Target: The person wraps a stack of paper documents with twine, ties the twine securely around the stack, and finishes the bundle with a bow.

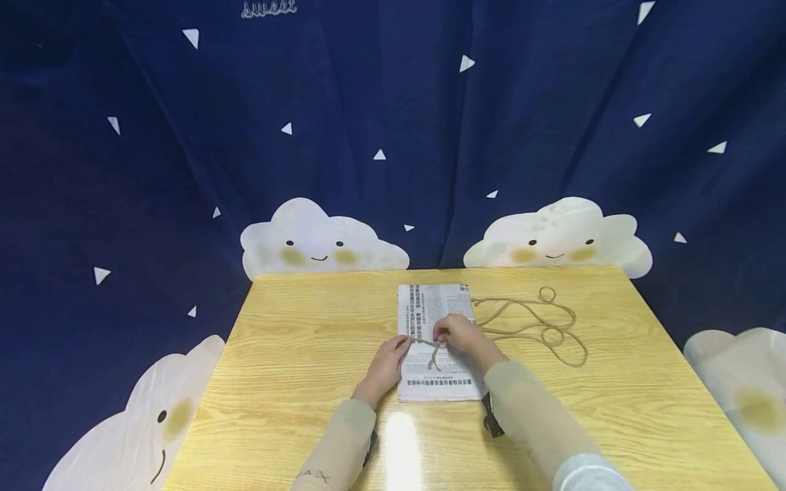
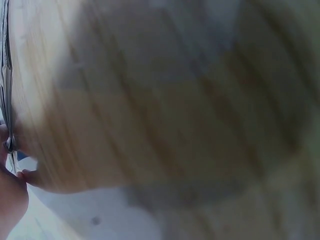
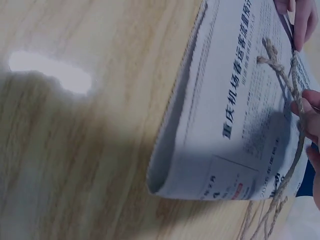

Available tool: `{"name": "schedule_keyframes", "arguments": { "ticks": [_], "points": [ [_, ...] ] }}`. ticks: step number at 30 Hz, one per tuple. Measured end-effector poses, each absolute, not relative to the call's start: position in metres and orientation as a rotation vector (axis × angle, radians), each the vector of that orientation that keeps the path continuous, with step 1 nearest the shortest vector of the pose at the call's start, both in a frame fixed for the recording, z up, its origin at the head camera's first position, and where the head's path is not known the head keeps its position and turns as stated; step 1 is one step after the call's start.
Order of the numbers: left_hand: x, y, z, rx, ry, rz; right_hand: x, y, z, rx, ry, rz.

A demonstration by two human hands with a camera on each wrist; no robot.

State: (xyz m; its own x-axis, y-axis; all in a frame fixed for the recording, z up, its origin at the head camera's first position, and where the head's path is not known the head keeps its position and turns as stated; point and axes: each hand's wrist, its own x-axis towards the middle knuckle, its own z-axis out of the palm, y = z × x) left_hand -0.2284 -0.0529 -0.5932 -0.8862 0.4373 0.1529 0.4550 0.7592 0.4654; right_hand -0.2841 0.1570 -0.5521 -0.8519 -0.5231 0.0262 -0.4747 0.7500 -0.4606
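Note:
A folded newspaper bundle [image 1: 439,385] lies on the table, with twine [image 3: 300,145] running across its top. My left hand [image 1: 385,365] is at the bundle's left edge, its fingertips pinching the twine where it passes over that edge. In the left wrist view, the fingers [image 2: 12,192] show only at the far left, beside the bundle's layered side [image 2: 6,75]. Over the middle of the paper, my right hand [image 1: 460,333] pinches the twine between thumb and fingers. A short knotted twine end [image 3: 270,55] lies on the print between both hands.
Loose twine [image 1: 555,324] spreads in loops over the wooden table [image 1: 307,320] to the right of the bundle. A dark blue curtain [image 1: 393,88] with white triangles and clouds hangs behind the table's back edge. Dark wrist devices [image 1: 491,416] sit under the forearms.

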Motion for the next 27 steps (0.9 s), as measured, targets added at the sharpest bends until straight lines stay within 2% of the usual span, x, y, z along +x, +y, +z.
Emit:
{"name": "schedule_keyframes", "arguments": {
  "ticks": [6, 11, 17, 27],
  "points": [
    [-0.229, -0.053, -0.594, -0.733, -2.919, -0.787, -0.280, 0.157, -0.561, -0.808, 2.751, -0.885],
    [-0.228, -0.053, -0.591, -0.722, -2.934, -0.771, -0.281, 0.166, -0.563, -0.694, 2.857, -0.980],
    [-0.229, -0.052, -0.589, -0.707, -2.923, -0.719, -0.281, 0.199, -0.556, -0.393, 3.062, -1.052],
    [-0.225, -0.031, -0.585, -0.620, -2.754, -0.727, -0.274, 0.266, -0.549, 0.182, 3.143, -0.813]
  ]
}}
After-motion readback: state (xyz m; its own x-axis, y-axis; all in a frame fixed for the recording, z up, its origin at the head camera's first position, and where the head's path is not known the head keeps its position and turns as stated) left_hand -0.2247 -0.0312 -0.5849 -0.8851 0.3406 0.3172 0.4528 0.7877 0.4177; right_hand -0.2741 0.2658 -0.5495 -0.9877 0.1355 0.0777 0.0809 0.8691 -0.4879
